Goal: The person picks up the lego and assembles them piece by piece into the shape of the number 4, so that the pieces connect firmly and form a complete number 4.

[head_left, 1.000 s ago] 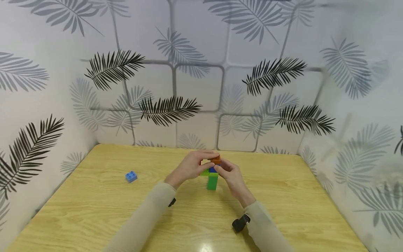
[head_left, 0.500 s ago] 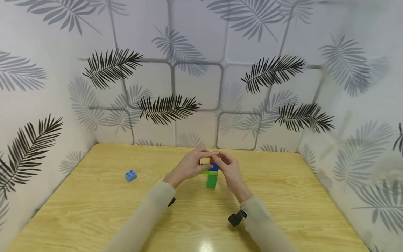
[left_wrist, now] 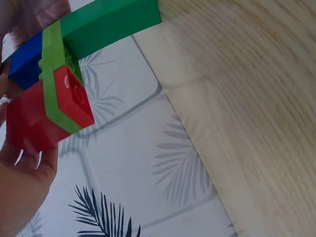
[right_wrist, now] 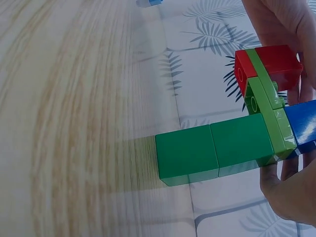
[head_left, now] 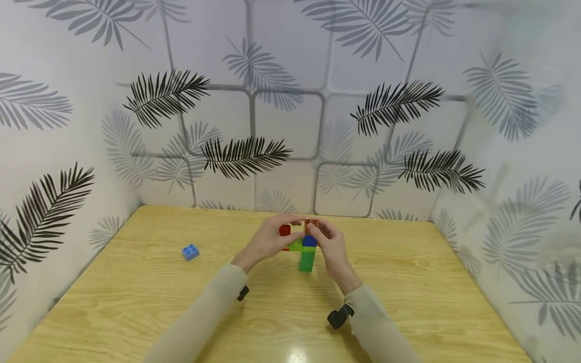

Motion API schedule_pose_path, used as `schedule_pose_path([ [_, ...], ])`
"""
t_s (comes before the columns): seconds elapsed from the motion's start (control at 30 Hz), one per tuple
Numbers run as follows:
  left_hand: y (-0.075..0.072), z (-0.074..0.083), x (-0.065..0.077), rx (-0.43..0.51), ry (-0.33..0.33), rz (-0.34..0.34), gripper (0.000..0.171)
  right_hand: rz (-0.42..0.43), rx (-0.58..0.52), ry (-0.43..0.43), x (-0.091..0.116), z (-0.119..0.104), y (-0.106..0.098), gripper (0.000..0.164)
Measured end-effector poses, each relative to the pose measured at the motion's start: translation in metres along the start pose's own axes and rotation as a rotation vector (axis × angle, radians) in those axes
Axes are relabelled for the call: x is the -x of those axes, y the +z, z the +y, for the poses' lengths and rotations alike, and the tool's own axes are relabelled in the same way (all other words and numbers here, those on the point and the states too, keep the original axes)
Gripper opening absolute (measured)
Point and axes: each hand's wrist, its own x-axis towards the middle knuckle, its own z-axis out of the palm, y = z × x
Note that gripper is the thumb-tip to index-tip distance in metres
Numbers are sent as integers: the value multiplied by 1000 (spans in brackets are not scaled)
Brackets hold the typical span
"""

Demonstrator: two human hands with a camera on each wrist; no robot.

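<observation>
A toy-brick tower stands upright: green bricks (head_left: 306, 261) at the bottom, a lime brick (head_left: 296, 246) reaching left, then a blue brick (head_left: 310, 241) and an orange brick (head_left: 311, 222) on top. Red bricks (right_wrist: 279, 66) sit above and below the lime brick's left end. My left hand (head_left: 265, 239) grips around the upper red brick (left_wrist: 32, 116), thumb in front and fingers behind. My right hand (head_left: 333, 252) pinches the tower's top, its thumb against the front of the orange brick; its other fingers are partly hidden behind.
A loose blue brick (head_left: 190, 252) lies on the wooden table (head_left: 150, 297), left of the hands. Behind the table's back edge rises a leaf-patterned wall (head_left: 281, 176). Dark straps with small devices sit at both wrists, such as the right wrist device (head_left: 339, 316).
The left fingers have drawn back from the orange brick toward the red one, which shows more. The right thumb has moved up from the blue brick to the orange brick's front.
</observation>
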Motion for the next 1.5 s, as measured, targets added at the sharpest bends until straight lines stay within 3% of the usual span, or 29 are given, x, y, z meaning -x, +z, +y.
schedule_pose_path([
  [0.13, -11, -4, 8, 61, -60, 51, 29, -2, -14, 8, -1, 3, 1, 34],
  [0.5, -34, -24, 23, 78, -138, 115, 19, 10, -12, 15, 0, 2, -1, 31],
  [0.87, -65, -45, 44, 54, -233, -64, 20, 1, -22, 20, 2, 3, -1, 33],
  [1.17, -92, -63, 59, 64, -276, -88, 25, -10, -18, 14, 0, 3, -1, 34],
  [1.5, -110, -75, 74, 60, -352, -127, 26, -21, -19, 10, 0, 3, -2, 37],
])
